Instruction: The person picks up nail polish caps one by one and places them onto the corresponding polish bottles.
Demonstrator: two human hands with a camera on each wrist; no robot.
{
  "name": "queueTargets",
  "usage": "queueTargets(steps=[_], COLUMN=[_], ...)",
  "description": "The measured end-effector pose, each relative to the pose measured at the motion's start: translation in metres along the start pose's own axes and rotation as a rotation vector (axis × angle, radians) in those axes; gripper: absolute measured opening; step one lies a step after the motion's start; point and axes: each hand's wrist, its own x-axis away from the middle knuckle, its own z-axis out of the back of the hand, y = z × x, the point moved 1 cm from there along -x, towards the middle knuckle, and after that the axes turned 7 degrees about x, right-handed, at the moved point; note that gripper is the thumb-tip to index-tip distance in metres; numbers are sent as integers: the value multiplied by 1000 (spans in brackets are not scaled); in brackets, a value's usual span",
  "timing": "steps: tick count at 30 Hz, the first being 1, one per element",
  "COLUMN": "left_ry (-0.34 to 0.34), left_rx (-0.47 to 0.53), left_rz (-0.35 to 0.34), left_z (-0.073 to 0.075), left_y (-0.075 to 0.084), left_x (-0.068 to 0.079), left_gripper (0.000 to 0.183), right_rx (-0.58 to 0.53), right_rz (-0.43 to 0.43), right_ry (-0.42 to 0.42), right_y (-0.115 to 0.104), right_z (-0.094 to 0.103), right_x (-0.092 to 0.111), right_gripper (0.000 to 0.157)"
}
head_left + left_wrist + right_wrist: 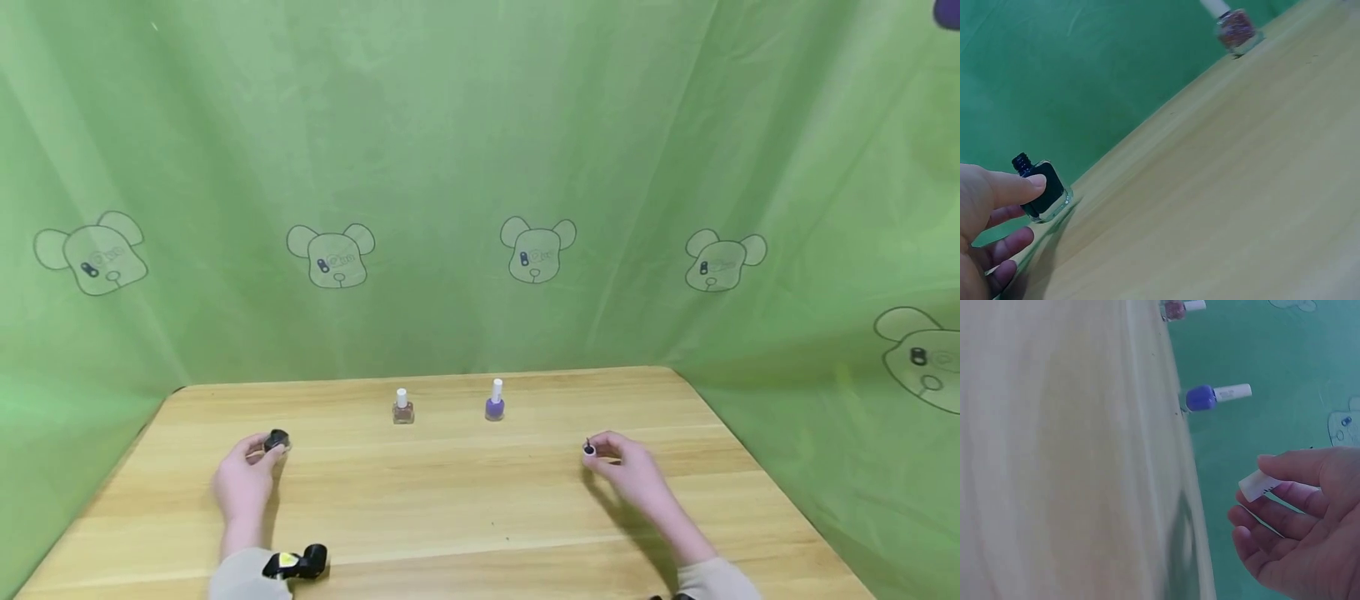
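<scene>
On the left, my left hand (pixel 243 483) pinches an uncapped black nail polish bottle (pixel 1050 190) between thumb and fingers. The bottle's dark threaded neck shows in the left wrist view, and the bottle leans. Far to the right, my right hand (pixel 626 468) pinches a white nail polish cap (pixel 1256 484). In the head view the cap's dark opening points up, with a thin dark brush sticking out. Two closed bottles stand upright toward the back: one with brownish glittery polish (pixel 403 413) and one with purple polish (pixel 494 408), both with white caps.
The wooden table (pixel 420 500) has its back edge against a green curtain (pixel 450 167) printed with bear faces. The curtain also hangs along both sides. A black wrist camera (pixel 300 563) is strapped at the left sleeve.
</scene>
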Motion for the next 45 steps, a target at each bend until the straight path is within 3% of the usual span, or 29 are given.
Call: queueTargets(steps=[9, 20, 30, 45], left_ry=[-62, -164, -219, -279], left_rx=[43, 97, 134, 162], left_rz=[-55, -61, -66, -177], left_z=[-25, -55, -73, -103], left_y=[15, 25, 40, 53], left_x=[7, 14, 23, 40], left_gripper=[34, 36, 35, 30], right_rx=[-15, 0, -16, -66], right_rz=[26, 47, 62, 72], right_ry=[-8, -16, -35, -45], right_y=[-10, -27, -46, -70], right_z=[-14, -34, -50, -64], right_x=[-4, -13, -22, -35], right_gripper=[23, 19, 18, 17])
